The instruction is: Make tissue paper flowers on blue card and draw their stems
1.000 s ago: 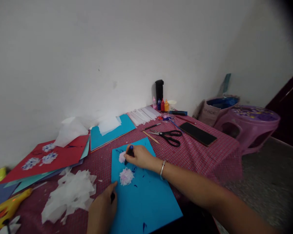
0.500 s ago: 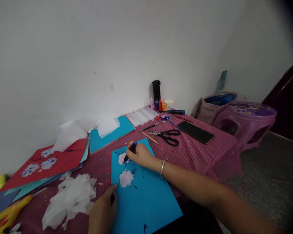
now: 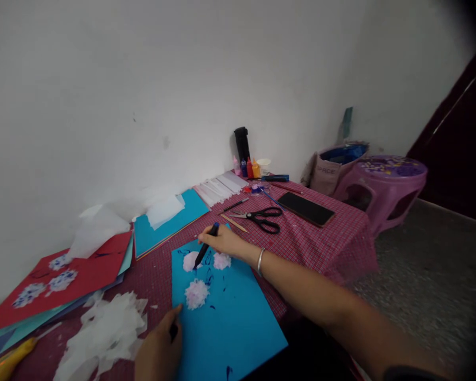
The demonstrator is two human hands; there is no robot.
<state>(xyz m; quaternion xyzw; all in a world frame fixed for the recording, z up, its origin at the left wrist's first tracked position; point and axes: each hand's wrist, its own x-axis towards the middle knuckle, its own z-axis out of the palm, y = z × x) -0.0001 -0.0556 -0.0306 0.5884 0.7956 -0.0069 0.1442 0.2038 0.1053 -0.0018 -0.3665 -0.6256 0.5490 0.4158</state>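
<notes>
My right hand (image 3: pixel 223 243) grips a dark marker (image 3: pixel 205 247) whose tip touches a pale pink tissue puff (image 3: pixel 189 261) on the light blue card sheet (image 3: pixel 230 323). Two more puffs lie on the sheet, one (image 3: pixel 221 260) just under my right hand and one (image 3: pixel 197 293) lower down, with dark blue pen marks around them. My left hand (image 3: pixel 159 352) rests on the sheet's near left edge, fingers curled round a small black thing, apparently the marker's cap (image 3: pixel 173 331).
Torn white tissue (image 3: pixel 99 338) lies left of the sheet. A red card with white flowers (image 3: pixel 59 272) and blue cards (image 3: pixel 168 222) sit behind. Black scissors (image 3: pixel 259 218), a phone (image 3: pixel 305 208), paint bottles (image 3: pixel 248 168) and a black flask (image 3: pixel 241 143) stand farther back. A pink stool (image 3: pixel 384 185) stands beyond the table.
My right hand has slid up and right with the marker, uncovering a third puff beneath it. The view has shifted, so everything sits a little further left in the picture.
</notes>
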